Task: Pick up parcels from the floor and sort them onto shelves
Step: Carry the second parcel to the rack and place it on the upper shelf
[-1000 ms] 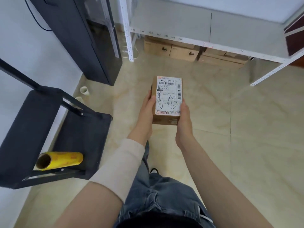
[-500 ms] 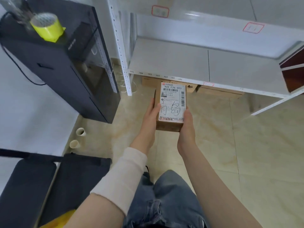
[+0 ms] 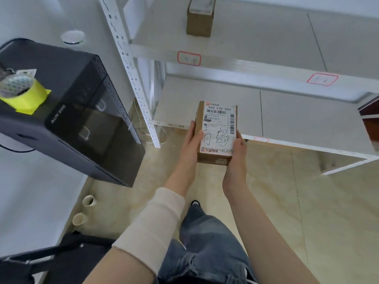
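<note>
Head view: a beige tiled floor runs under a white metal rack with pale grey boards. The lower shelf is bare where it shows; the upper shelf carries a small brown box near its left end. Two red-bordered tags sit on the upper shelf's front edge, one below that box and another further right. Left of the rack stands a black cabinet with a yellow tape roll on top. Two paper cups lie on the floor by the wall.

The parcel, a brown carton with a white label bearing handwritten characters, is held in the air over the front edge of the lower shelf, near its left corner. The left hand clasps its left side with the thumb on the label's edge; the right hand grips the right side and near corner.

Compared with half a second ago, the view has tilted up: the upper shelf and its box now show, and the parcel has moved from in front of the lower shelf's edge to overlapping it.
</note>
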Motion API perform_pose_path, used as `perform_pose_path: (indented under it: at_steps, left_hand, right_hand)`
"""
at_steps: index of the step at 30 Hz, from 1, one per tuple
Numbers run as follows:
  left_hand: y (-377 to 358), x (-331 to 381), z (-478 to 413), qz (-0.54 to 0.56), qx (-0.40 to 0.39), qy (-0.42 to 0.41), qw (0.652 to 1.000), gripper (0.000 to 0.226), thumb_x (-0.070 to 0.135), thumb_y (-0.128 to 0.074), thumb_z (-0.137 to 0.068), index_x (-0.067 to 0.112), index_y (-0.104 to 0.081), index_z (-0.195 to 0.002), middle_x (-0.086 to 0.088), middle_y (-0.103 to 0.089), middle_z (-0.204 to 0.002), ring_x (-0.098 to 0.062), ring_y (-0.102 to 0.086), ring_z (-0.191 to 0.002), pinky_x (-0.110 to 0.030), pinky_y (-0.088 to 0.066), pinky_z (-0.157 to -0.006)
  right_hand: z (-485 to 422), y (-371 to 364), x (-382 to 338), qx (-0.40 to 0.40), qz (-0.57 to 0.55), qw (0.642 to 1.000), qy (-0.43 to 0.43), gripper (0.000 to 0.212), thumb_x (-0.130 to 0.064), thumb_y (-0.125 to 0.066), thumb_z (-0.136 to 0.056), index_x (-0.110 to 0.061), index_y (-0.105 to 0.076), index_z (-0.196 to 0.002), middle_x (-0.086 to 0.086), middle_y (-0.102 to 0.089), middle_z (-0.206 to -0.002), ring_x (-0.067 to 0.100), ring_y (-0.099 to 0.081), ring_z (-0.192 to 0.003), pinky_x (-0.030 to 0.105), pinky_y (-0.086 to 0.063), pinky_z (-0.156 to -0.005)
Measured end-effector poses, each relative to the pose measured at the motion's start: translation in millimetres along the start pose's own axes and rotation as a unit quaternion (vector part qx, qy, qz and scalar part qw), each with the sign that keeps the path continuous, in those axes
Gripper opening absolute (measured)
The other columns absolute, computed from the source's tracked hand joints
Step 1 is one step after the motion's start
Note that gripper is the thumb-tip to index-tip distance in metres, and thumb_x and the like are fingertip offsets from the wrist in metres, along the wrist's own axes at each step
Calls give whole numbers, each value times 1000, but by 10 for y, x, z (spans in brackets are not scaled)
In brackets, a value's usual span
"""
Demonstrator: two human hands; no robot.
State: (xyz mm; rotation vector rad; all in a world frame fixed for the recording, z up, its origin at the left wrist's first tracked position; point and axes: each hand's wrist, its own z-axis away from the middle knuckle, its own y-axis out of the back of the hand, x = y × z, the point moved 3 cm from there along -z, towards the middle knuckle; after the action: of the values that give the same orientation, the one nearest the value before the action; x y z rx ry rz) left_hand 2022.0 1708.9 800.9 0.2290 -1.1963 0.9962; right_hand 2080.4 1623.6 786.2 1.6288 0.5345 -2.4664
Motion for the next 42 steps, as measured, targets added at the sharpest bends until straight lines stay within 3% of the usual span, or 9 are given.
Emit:
perform_pose_path:
  at_steps: [5, 8, 17, 23, 27, 30, 33, 37, 42]
  left_hand:
    - [-176, 400, -497, 23, 19, -47, 998, 54, 22, -46, -95, 31, -30, -146, 0, -47, -147, -19, -49, -131, -39, -37, -112]
    - [-269, 712, -711, 40, 10, -84, 996, 56, 24, -49, -93, 28, -33, -146, -1, -48, -147, -20, -49, -132, -43, -36, -113]
    - [-634, 2011, -967, 69, -42, -210, 974, 67, 28, -56, -81, 27, -35, -145, -7, -50, -145, -29, -51, -130, -52, -38, -110]
    - [-794, 2781, -814, 62, -78, -320, 942, 65, 28, -49, -84, 24, -33, -146, -7, -52, -143, -27, -53, -128, -50, -40, -108]
    - [-863, 3260, -695, 68, -95, -372, 921, 66, 27, -49, -82, 25, -33, -146, -4, -52, -143, -24, -55, -127, -47, -42, -107]
    - [-925, 3589, -587, 67, -122, -415, 899, 66, 26, -48, -81, 25, -33, -146, -2, -53, -142, -19, -57, -125, -36, -50, -100]
    - [-993, 3860, -481, 56, -137, -462, 874, 65, 26, -46, -82, 24, -34, -146, 1, -53, -142, -12, -57, -123, -23, -54, -90]
    - [-1094, 4199, -363, 35, -139, -503, 852, 64, 29, -46, -84, 28, -34, -146, 5, -51, -144, -13, -54, -127, -35, -45, -106]
    - [-1266, 4644, -207, 14, -151, -540, 828, 66, 31, -48, -82, 27, -32, -147, 2, -48, -147, -17, -54, -128, -39, -46, -104]
  right_hand:
    - [-513, -297, -422, -39, -9, 998, 40, 40, -30, -32, -100, -22, -42, -139, 0, -54, -140, 13, -51, -126, 23, -44, -98]
    - [-727, -515, -694, -68, -10, 995, 76, 50, -40, -35, -94, -23, -41, -140, -1, -52, -142, 12, -50, -127, 27, -43, -103]
    - [-975, -1186, -1883, -126, -53, 971, 194, 41, -35, -34, -98, -26, -42, -137, -1, -53, -141, 11, -52, -126, 21, -48, -96]
    - [-838, -1580, -2606, -181, -88, 940, 276, 25, -30, -34, -99, -39, -48, -117, -8, -59, -126, -4, -63, -101, 13, -52, -74]
    - [-714, -1810, -3018, -209, -103, 913, 335, 31, -39, -38, -89, -42, -50, -118, -7, -57, -133, 0, -61, -111, 20, -53, -84]
    - [-617, -1963, -3306, -228, -110, 893, 373, 33, -39, -37, -88, -42, -49, -119, -7, -55, -135, 1, -59, -115, 19, -52, -86]
    - [-515, -2061, -3576, -224, -102, 872, 424, 34, -40, -35, -87, -42, -47, -118, -11, -54, -132, -10, -58, -108, 10, -49, -80]
    - [-438, -2161, -3920, -229, -109, 853, 456, 37, -42, -35, -86, -41, -47, -122, -8, -52, -140, -4, -54, -118, 10, -48, -84]
    - [-366, -2280, -4341, -248, -125, 833, 478, 53, -46, -35, -85, -32, -40, -136, -7, -50, -143, 3, -50, -126, 15, -47, -95]
